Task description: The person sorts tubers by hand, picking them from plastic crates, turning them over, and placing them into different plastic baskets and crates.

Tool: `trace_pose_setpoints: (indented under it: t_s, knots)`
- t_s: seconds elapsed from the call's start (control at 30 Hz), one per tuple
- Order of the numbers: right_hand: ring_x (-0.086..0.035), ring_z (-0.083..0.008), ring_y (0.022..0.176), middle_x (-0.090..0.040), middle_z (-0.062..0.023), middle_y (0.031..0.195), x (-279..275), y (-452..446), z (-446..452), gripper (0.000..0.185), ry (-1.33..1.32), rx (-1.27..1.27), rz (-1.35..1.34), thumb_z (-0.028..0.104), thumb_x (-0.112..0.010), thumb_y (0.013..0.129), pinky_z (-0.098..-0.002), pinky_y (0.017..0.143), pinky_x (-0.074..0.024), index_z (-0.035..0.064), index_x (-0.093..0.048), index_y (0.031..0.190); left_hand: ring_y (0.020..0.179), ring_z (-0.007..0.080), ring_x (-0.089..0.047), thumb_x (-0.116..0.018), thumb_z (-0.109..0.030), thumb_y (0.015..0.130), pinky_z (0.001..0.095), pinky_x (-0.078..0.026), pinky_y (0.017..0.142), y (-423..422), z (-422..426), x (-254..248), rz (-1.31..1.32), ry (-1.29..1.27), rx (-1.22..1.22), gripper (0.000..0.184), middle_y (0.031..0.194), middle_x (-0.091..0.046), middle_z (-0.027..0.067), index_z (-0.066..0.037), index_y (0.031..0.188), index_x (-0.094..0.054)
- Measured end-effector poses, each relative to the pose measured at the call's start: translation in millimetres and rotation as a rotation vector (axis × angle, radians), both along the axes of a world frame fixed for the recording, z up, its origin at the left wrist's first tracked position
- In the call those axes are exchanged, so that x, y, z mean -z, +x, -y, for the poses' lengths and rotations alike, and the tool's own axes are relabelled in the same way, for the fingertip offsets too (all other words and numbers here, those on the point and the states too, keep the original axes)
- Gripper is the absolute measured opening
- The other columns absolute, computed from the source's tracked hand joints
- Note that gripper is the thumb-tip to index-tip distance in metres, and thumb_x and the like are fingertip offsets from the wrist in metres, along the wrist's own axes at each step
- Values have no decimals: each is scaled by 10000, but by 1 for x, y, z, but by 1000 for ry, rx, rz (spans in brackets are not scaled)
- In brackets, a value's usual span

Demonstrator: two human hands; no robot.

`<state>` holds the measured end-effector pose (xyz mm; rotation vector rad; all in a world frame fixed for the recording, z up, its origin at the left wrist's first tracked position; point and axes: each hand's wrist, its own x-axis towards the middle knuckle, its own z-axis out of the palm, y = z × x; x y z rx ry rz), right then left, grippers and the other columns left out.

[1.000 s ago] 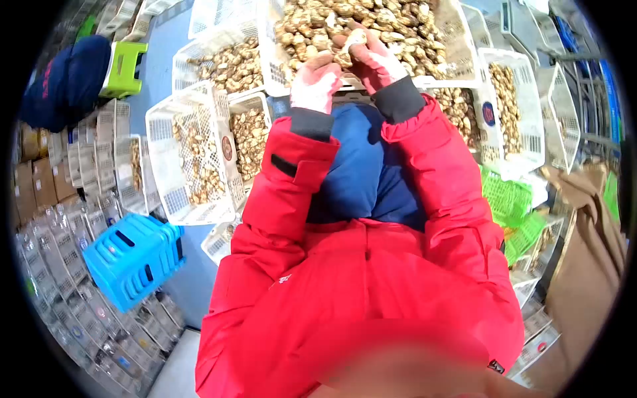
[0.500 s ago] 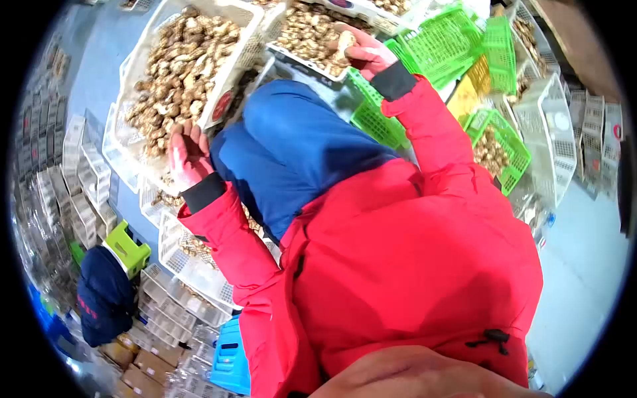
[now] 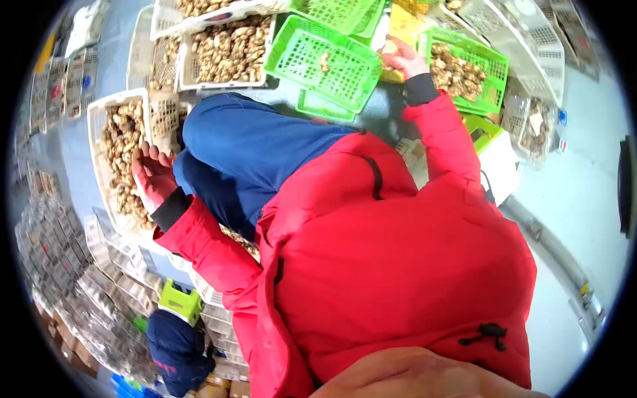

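Note:
My left hand (image 3: 154, 176) is palm up with its fingers apart and nothing in it, beside a white crate (image 3: 96, 142) of brown and cream mushrooms (image 3: 121, 156). Out to the upper right, my right hand (image 3: 405, 58) is closed on a pale mushroom (image 3: 390, 47). It is between a green basket (image 3: 358, 79) on its left, in which one small mushroom (image 3: 325, 62) lies, and a second green basket (image 3: 497, 69) with a pile of mushrooms (image 3: 454, 73) on its right. A yellow basket (image 3: 405, 23) shows just above and behind the right hand.
Another white crate (image 3: 189, 69) of mushrooms stands at the upper left. White crates (image 3: 537, 50) line the upper right. A lime stool (image 3: 179, 300) and a dark blue garment (image 3: 174, 351) are at the lower left. My knees (image 3: 232, 132) are between the hands.
The view has swung to the right. My right hand has carried the mushroom from the white crates to the green baskets. My left hand has moved apart from it and hangs open at the left.

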<state>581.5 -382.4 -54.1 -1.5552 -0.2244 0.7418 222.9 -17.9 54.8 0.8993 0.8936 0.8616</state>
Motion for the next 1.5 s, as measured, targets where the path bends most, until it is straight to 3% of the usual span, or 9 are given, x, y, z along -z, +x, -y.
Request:
trace_pose_setpoints:
  t_s: [0.13, 0.23, 0.4, 0.6, 0.73, 0.9, 1.23, 1.4, 1.5]
  knots:
    - [-556, -239, 881, -534, -193, 1071, -12, 30, 71, 570, -641, 451, 911, 122, -621, 662, -319, 790, -439, 20, -440, 1193, 1040, 169, -454, -492, -287, 843, 281, -417, 827, 36, 7, -12, 9, 51, 114, 378, 1258, -412, 71, -103, 1171, -453]
    - [-483, -291, 1062, -506, -209, 1127, 15, 15, 73, 565, -363, 648, 639, 123, -636, 679, -335, 885, -396, -19, -429, 1185, 1039, 174, -457, -499, -283, 840, 290, -423, 817, 41, -1, -5, 41, 33, 224, 383, 1240, -427, 70, -113, 1179, -447]
    - [-578, -174, 894, -604, -105, 987, 33, -48, 8, 380, -333, 16, 279, 248, -592, 734, -269, 804, -429, 143, -552, 1097, 1051, 184, -454, -507, -312, 834, 276, -434, 789, 53, 17, -24, -12, 50, 218, 439, 1241, -423, 86, -93, 1203, -417]
    - [-572, -134, 869, -611, -91, 971, 71, -5, 64, 308, 118, 356, 249, 128, -566, 774, -228, 763, -439, 78, -562, 1077, 1054, 187, -455, -468, -321, 851, 272, -453, 733, 53, 24, -31, -54, 63, 130, 411, 1231, -438, 87, -90, 1189, -430]
    - [-564, -284, 923, -585, -158, 1012, 55, 38, 168, 417, -709, 693, 526, 283, -597, 712, -322, 802, -437, 136, -550, 1099, 1019, 168, -480, -462, -320, 856, 270, -455, 724, 62, 35, -39, -15, 73, 214, 359, 1197, -475, 52, -113, 1149, -475]
    - [-508, -289, 1029, -546, -143, 1089, 65, 49, 172, 540, -1398, 213, 490, 362, -609, 660, -361, 879, -395, 179, -498, 1156, 990, 163, -491, -492, -306, 842, 285, -436, 763, 54, 20, -19, 15, 39, 256, 362, 1188, -473, 64, -108, 1144, -472]
    - [-504, -270, 1030, -542, -120, 1094, 79, 107, 170, 502, -1528, -189, 592, 307, -588, 689, -363, 872, -407, 178, -490, 1163, 955, 168, -510, -495, -283, 847, 275, -454, 732, 53, 26, -29, -8, 44, 179, 316, 1175, -488, 84, -92, 1098, -509]
    - [-498, -264, 1046, -519, -105, 1148, 79, 116, 193, 571, -1342, -89, 544, 374, -606, 689, -377, 878, -396, 201, -451, 1210, 1003, 173, -488, -464, -297, 861, 292, -447, 762, 47, 20, -24, -11, 66, 138, 332, 1189, -480, 75, -108, 1132, -492]
    - [-539, -220, 977, -535, -153, 1116, 79, 120, 194, 601, -842, 166, 490, 351, -627, 700, -295, 830, -415, 19, -462, 1173, 1011, 167, -479, -459, -307, 862, 286, -430, 793, 47, 17, -20, -21, 27, 168, 367, 1196, -470, 78, -88, 1156, -470]
